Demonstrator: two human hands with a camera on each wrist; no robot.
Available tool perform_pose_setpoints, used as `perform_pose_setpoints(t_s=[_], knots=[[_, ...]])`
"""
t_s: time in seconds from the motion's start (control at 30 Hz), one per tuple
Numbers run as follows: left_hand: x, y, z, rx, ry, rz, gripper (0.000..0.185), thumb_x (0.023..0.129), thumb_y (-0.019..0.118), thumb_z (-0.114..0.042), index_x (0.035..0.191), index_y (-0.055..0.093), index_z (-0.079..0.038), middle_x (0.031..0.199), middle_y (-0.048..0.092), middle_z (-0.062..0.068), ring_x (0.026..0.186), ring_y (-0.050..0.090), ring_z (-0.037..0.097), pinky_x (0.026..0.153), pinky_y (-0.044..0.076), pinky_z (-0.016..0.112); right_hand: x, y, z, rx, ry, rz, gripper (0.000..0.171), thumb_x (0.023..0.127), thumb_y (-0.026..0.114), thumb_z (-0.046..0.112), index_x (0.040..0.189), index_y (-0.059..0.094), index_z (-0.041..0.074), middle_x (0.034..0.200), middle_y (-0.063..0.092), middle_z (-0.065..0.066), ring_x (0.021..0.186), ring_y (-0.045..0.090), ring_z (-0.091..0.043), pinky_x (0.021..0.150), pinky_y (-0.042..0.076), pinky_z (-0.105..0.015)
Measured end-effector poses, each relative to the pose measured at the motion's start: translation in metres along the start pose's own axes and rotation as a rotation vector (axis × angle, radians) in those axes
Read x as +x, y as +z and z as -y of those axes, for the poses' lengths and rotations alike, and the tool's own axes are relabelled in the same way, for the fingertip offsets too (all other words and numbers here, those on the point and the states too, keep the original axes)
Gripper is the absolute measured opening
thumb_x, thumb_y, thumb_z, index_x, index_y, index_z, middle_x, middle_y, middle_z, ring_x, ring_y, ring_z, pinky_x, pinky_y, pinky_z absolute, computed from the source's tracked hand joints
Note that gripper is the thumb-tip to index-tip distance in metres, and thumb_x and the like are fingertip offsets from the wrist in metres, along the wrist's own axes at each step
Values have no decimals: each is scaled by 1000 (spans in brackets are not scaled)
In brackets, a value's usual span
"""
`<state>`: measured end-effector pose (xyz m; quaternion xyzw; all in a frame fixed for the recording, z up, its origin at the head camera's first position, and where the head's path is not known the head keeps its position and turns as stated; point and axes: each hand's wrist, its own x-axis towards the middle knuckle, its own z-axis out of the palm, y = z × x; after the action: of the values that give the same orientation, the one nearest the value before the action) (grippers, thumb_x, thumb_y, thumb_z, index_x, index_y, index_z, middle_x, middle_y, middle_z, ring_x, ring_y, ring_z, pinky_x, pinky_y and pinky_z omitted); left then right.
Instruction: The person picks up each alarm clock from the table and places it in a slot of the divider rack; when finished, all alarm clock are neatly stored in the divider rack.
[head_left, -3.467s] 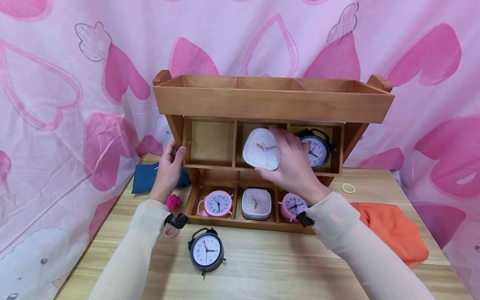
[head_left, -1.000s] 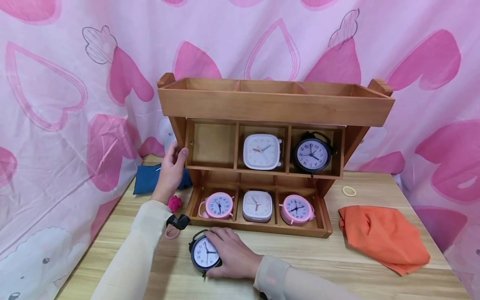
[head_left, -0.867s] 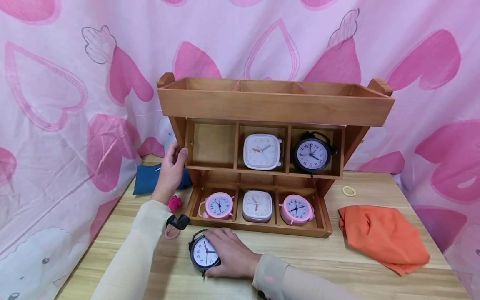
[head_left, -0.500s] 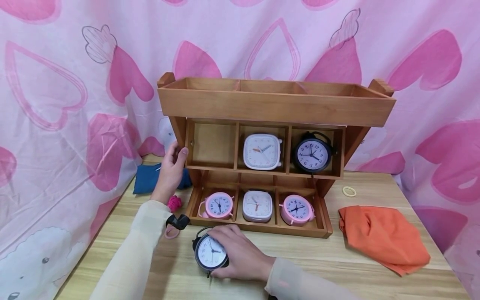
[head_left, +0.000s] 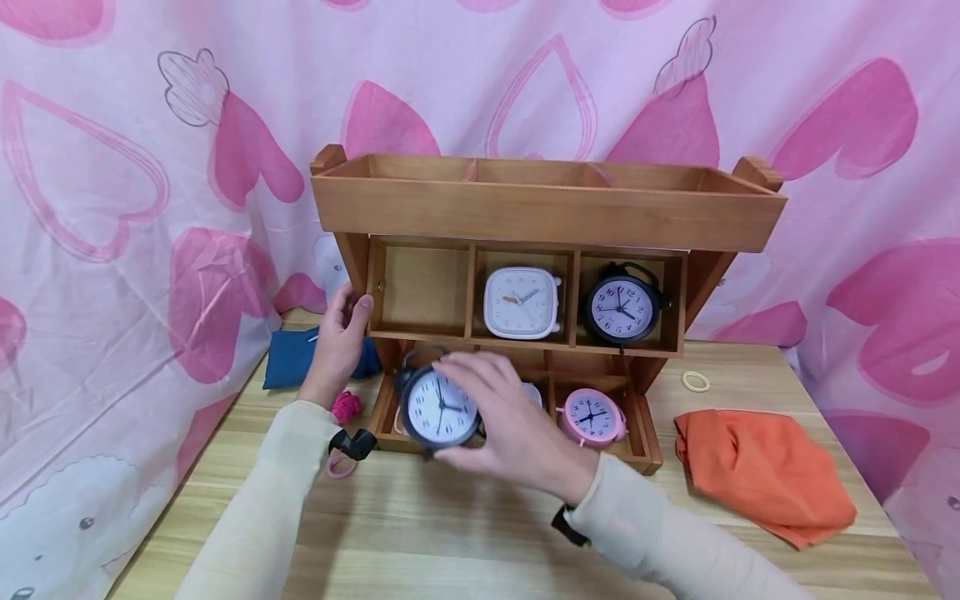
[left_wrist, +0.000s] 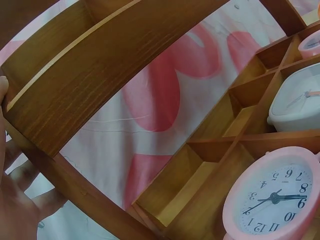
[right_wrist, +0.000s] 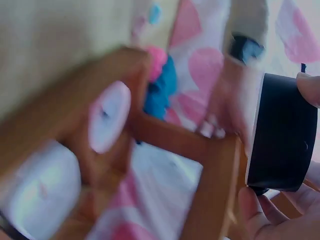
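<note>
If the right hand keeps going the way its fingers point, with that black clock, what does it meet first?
Probably the wooden organizer: the right hand holds the black clock just before its lower tier, fingers pointing up-left toward the middle shelf's front edge. Depth is unclear.

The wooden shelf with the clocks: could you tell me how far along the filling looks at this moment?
Mostly done. The wooden shelf holds a white clock and a black clock in its middle row, and a pink clock below; other lower slots are hidden. In hand: the right hand grips a black alarm clock, while the left hand holds the frame. The middle-left compartment is empty.
</note>
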<state>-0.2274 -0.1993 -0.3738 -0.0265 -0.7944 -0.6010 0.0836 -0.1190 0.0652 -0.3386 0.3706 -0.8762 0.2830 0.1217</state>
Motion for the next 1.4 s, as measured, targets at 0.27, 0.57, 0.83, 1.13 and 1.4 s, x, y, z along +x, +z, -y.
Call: perform_pose_setpoints(t_s=[0.27, 0.57, 0.83, 1.13, 1.4], knots=[[1, 0, 0, 1, 6, 7, 63, 100, 45, -54, 154, 29, -26, 155, 39, 6, 140, 39, 28, 115, 36, 51, 67, -20, -8, -220, -111, -70, 82, 77, 81, 47, 145, 47, 17, 147, 46, -5, 133, 43, -26, 110, 40, -44], [-1, 3, -1, -13, 17, 1, 60, 101, 45, -50, 154, 30, -26, 154, 39, 6, 141, 39, 27, 115, 36, 49, 105, -16, -18, -357, 29, 9, 77, 80, 76, 53, 144, 48, 20, 152, 43, -4, 138, 41, -28, 110, 40, -49], [-1, 4, -3, 4, 5, 3, 64, 99, 46, -54, 154, 28, -28, 155, 38, 2, 142, 38, 25, 115, 36, 48, 120, -4, -23, -386, 115, -41, 77, 77, 78, 56, 141, 51, 21, 151, 44, -4, 138, 41, -30, 105, 38, -48], [-4, 5, -8, 7, -35, 6, 65, 99, 45, -56, 155, 26, -28, 157, 36, 1, 143, 36, 25, 115, 36, 47, 121, 3, -24, -507, 119, 8, 74, 80, 77, 52, 142, 49, 23, 154, 41, -4, 139, 41, -27, 109, 33, -48], [1, 4, -6, -27, -12, 16, 61, 102, 45, -47, 155, 27, -23, 158, 35, 5, 144, 35, 27, 115, 35, 48, 103, -3, -21, -499, 48, 30, 56, 88, 73, 39, 137, 57, 18, 158, 35, -11, 144, 34, -35, 116, 33, -52]])
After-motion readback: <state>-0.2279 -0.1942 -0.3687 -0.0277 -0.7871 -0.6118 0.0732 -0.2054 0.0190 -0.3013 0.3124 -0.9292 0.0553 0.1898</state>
